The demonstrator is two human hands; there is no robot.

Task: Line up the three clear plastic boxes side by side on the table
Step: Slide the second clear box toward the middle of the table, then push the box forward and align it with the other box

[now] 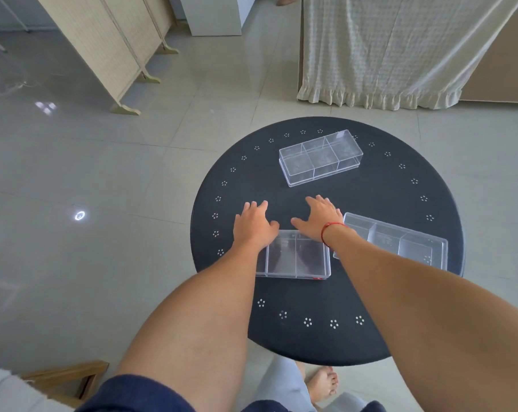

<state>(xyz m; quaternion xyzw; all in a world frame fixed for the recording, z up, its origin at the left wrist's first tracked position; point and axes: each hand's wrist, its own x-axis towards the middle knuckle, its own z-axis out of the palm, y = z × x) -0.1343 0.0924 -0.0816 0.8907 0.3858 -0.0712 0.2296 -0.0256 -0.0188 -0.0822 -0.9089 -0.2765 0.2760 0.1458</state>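
Observation:
Three clear plastic divided boxes lie on a round black table (370, 307). One box (320, 157) sits at the far side, turned at an angle. A second box (400, 242) lies at the right, partly under my right forearm. The nearest box (296, 257) is in the middle, between my wrists. My left hand (253, 226) hovers over its far left corner, fingers spread and holding nothing. My right hand (318, 218), with a red string on the wrist, is over its far right corner, fingers also spread and empty.
The table's rim carries small white dot patterns. Tiled floor surrounds it. A folding screen (109, 49) stands at the far left, a cloth-draped piece of furniture (385, 49) at the far right. A wooden chair corner (70, 379) and my bare foot (323, 385) are close below.

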